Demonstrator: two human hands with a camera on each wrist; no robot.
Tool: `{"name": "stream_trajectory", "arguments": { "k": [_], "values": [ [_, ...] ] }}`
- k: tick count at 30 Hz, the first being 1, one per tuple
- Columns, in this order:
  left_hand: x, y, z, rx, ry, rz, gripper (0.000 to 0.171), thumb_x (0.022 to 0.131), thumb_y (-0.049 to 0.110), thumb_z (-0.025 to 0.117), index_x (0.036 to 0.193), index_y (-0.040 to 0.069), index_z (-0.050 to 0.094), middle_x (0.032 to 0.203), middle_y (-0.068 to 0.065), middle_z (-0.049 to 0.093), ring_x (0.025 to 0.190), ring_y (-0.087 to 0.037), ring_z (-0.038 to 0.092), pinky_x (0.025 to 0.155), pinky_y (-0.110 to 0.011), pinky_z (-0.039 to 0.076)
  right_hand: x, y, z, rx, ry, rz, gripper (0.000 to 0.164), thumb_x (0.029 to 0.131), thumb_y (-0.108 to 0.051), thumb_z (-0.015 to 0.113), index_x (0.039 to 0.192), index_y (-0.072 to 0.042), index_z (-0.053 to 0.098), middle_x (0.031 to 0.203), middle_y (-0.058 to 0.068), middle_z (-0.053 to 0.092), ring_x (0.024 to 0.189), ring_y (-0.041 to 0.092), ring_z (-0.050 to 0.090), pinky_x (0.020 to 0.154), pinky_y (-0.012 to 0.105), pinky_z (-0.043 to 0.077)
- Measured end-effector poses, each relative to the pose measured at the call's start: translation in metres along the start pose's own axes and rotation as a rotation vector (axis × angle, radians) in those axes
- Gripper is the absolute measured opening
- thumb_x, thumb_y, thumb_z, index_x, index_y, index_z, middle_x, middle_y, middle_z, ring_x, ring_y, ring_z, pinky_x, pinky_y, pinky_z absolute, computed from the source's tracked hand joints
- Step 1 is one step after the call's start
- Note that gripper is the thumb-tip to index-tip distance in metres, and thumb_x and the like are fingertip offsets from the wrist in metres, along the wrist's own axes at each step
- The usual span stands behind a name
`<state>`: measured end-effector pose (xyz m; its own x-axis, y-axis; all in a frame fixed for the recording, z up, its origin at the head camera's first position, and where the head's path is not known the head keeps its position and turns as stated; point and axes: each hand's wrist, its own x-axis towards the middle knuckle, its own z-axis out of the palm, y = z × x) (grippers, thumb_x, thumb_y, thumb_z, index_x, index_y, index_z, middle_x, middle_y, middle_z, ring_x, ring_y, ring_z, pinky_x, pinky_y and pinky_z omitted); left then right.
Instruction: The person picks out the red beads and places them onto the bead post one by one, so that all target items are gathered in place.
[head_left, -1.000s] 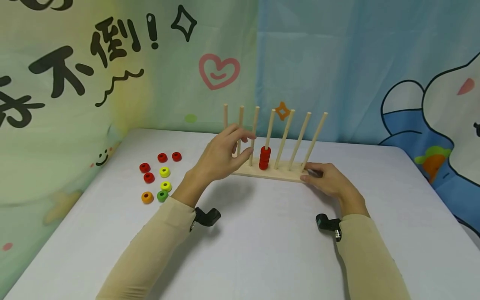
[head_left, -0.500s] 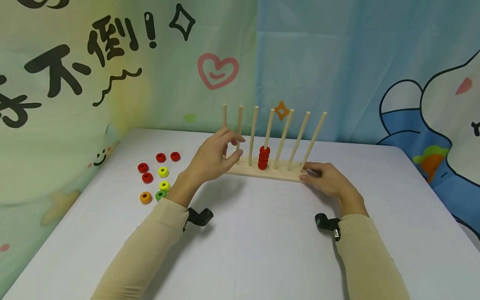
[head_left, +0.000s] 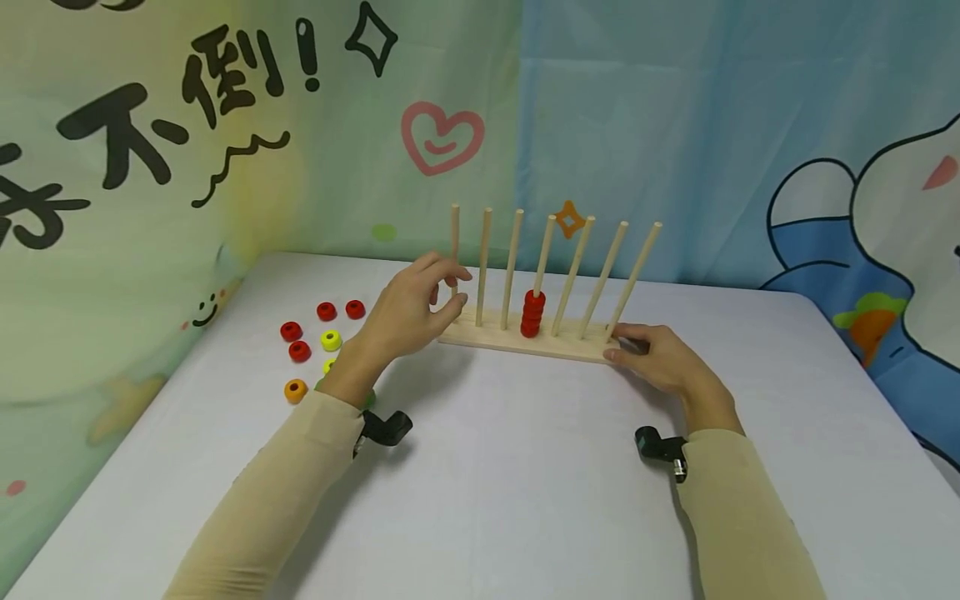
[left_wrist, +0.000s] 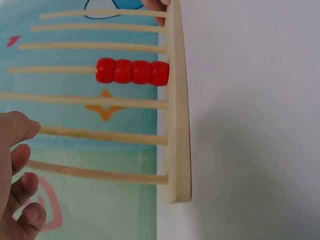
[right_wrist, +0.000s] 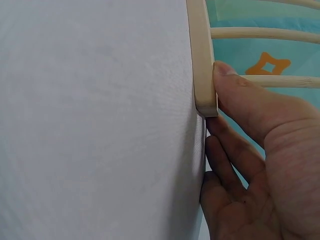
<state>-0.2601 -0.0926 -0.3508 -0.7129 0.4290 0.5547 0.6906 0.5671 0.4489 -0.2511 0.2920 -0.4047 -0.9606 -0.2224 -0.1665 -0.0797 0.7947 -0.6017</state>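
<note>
A wooden peg stand (head_left: 487, 336) with several upright pegs is on the table; four is not counted here, but several red beads (head_left: 532, 314) are stacked on its middle peg. My left hand (head_left: 408, 310) hovers by the leftmost peg (head_left: 455, 229), fingers loosely bent and nothing between them. In the left wrist view its thumb (left_wrist: 22, 127) overlaps the pegs' upper part. At the stand's other end, my right hand (head_left: 660, 362) grips the base's corner. The right wrist view has the thumb (right_wrist: 227, 75) on the base and the fingers around its end.
Loose beads lie on the left of the white table (head_left: 525, 483): several red beads (head_left: 299, 352), a yellow bead (head_left: 331, 340) and an orange bead (head_left: 296, 391). Green ones are partly hidden by the left wrist. A printed curtain (head_left: 637, 125) hangs behind the table.
My left hand has moved left along the stand, from near the third peg to the leftmost one. The right hand has kept its grip on the base, and the stacked beads have stayed put.
</note>
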Motion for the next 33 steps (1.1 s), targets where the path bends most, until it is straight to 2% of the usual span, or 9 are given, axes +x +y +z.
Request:
{"name": "stream_trajectory", "arguments": {
  "k": [10, 16, 25, 33],
  "values": [
    [-0.005, -0.012, -0.004, -0.002, 0.049, 0.013, 0.018, 0.092, 0.011, 0.064, 0.109, 0.012, 0.067, 0.099, -0.001, 0.059, 0.071, -0.017, 0.049, 0.061, -0.029, 0.039, -0.001, -0.001, -0.001, -0.019, 0.004, 0.004, 0.068, 0.094, -0.044, 0.065, 0.145, -0.003, 0.047, 0.152, 0.025, 0.036, 0.141, 0.047, 0.028, 0.112, 0.061, 0.022],
    [-0.01, -0.018, -0.008, 0.01, 0.043, -0.014, 0.017, 0.092, 0.012, 0.063, 0.109, 0.013, 0.067, 0.099, -0.002, 0.059, 0.073, -0.016, 0.049, 0.061, -0.029, 0.04, -0.001, -0.003, -0.001, -0.01, 0.002, -0.001, 0.068, 0.094, -0.044, 0.065, 0.145, -0.003, 0.048, 0.152, 0.024, 0.036, 0.141, 0.046, 0.028, 0.112, 0.061, 0.022],
    [-0.014, -0.031, -0.013, -0.008, 0.09, -0.031, 0.017, 0.092, 0.009, 0.063, 0.107, 0.015, 0.067, 0.098, -0.002, 0.062, 0.073, -0.019, 0.052, 0.065, -0.029, 0.042, 0.0, 0.0, -0.001, 0.004, 0.004, 0.026, 0.067, 0.094, -0.043, 0.065, 0.146, -0.004, 0.047, 0.153, 0.023, 0.036, 0.142, 0.045, 0.028, 0.112, 0.061, 0.021],
    [-0.018, -0.039, -0.017, 0.001, 0.14, -0.04, 0.016, 0.091, 0.007, 0.061, 0.104, 0.013, 0.068, 0.096, -0.001, 0.062, 0.073, -0.018, 0.053, 0.067, -0.03, 0.042, 0.0, 0.0, -0.001, 0.007, 0.009, 0.008, 0.069, 0.093, -0.045, 0.066, 0.145, -0.003, 0.047, 0.153, 0.024, 0.036, 0.142, 0.046, 0.027, 0.112, 0.061, 0.021]
  ]
}}
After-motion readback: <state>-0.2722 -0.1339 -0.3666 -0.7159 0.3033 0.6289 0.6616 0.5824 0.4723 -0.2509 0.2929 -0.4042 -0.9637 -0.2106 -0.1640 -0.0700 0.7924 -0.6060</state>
